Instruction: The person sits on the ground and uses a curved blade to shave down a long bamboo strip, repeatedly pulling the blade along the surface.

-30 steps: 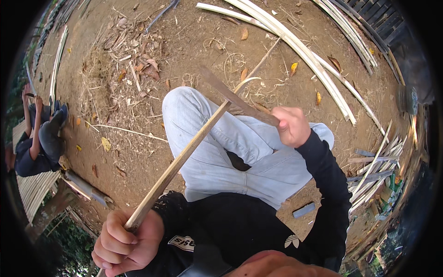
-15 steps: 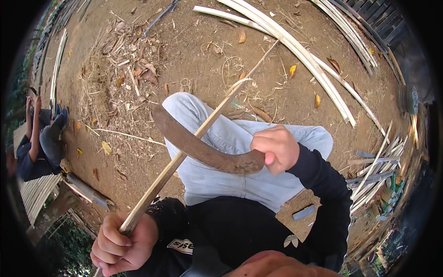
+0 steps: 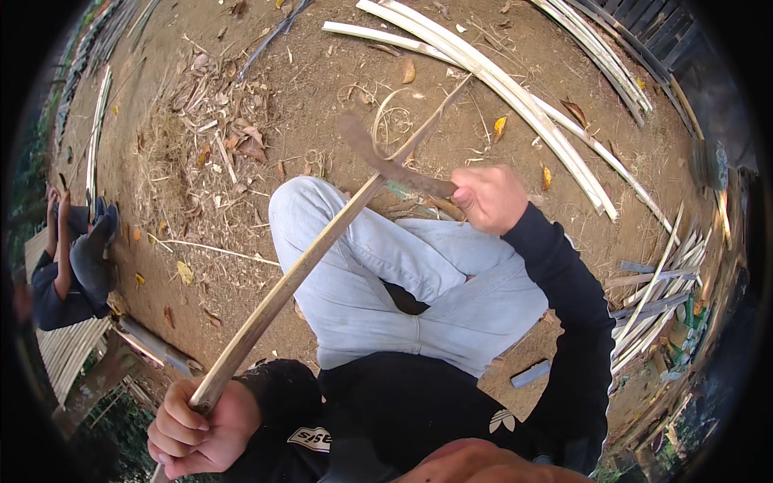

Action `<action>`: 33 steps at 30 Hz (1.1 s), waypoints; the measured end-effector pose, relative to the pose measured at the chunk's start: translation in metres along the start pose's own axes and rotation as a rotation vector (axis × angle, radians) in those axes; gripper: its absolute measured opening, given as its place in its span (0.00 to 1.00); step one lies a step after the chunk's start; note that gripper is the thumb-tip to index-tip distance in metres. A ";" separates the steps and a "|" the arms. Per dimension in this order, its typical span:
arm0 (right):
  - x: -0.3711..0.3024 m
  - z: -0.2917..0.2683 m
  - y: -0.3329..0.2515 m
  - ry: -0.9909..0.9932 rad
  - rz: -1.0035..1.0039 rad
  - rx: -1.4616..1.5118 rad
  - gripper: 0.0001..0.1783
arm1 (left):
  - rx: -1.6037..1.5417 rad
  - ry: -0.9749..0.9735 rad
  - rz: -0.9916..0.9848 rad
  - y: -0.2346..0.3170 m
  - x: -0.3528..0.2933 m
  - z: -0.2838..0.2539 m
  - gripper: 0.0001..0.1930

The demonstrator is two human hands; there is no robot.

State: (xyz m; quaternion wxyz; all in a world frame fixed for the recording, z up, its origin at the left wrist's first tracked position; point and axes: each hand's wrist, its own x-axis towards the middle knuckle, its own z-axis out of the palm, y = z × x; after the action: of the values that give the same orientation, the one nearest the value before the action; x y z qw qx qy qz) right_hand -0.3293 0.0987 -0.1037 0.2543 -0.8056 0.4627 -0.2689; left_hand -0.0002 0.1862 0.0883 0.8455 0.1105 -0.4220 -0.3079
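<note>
My left hand, at the lower left, is closed round the near end of a long pale strip of split wood or bamboo. The strip slants up across my left leg toward the far ground, its tip narrow. In my right hand is a curved, rust-brown blade like a sickle or machete, its handle hidden by my fist. The blade crosses the strip beyond my knees, touching or very near it. A thin curled shaving rises beside the blade, seemingly from the strip.
Long pale strips lie on the dirt ahead. More cut strips are heaped at the right, near a short grey piece. Shavings and dry leaves cover the ground left of centre. Another person sits at the far left.
My right hand has moved the blade away from me along the strip, toward its far tip. A longer curl now stands by the blade. My left hand has shifted slightly down and left.
</note>
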 end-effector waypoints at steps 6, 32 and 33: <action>-0.009 0.004 -0.019 0.024 -0.070 0.193 0.31 | 0.026 -0.048 0.003 0.003 0.004 -0.008 0.10; 0.014 -0.002 0.059 0.114 0.045 -0.055 0.26 | 0.033 -0.052 0.010 -0.001 0.005 0.007 0.12; 0.010 0.012 0.026 0.105 0.039 -0.014 0.25 | 0.055 -0.032 0.004 0.000 0.005 0.002 0.13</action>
State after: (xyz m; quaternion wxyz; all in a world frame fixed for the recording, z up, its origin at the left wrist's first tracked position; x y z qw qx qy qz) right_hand -0.3332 0.0805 -0.1279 0.2291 -0.7830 0.4928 -0.3025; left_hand 0.0010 0.1829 0.0928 0.8360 0.1277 -0.4440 -0.2962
